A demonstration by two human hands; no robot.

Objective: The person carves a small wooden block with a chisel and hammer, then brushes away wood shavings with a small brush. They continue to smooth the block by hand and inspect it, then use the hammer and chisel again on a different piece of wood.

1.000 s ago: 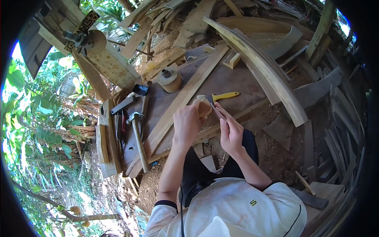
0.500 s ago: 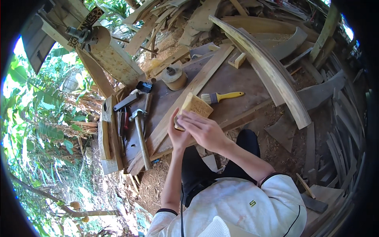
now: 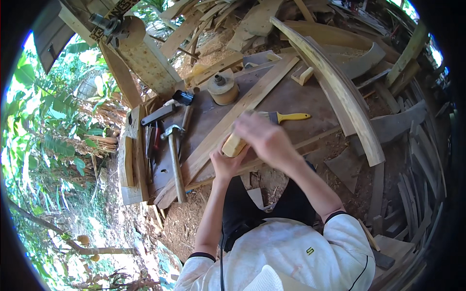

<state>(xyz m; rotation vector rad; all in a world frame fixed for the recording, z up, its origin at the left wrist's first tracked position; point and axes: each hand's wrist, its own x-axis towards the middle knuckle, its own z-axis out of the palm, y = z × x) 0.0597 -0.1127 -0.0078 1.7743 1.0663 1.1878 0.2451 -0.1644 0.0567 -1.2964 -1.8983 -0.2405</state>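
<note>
A pale wooden block [image 3: 233, 146] with rounded corners is gripped by my left hand [image 3: 224, 162] above the near edge of the workbench. My right hand [image 3: 266, 138] passes just over the block's right side; its fingers are smeared by motion, so their closing and any contact do not show. Behind that hand lies a paintbrush [image 3: 294, 117] with a yellow handle, its bristles partly hidden. A long plank [image 3: 262, 92] runs slantwise across the bench under and beyond the block.
On the bench's left side lie a claw hammer [image 3: 175, 162], red-handled pliers [image 3: 157, 137] and a small black container [image 3: 183, 97]. A round lidded pot [image 3: 223, 92] stands farther back. Long curved timber [image 3: 335, 82] leans at right; offcuts pile up behind.
The block has turned and now shows a narrower side, held lower in my left hand. My right hand has lifted off its near side and moved rightward. The view has shifted slightly.
</note>
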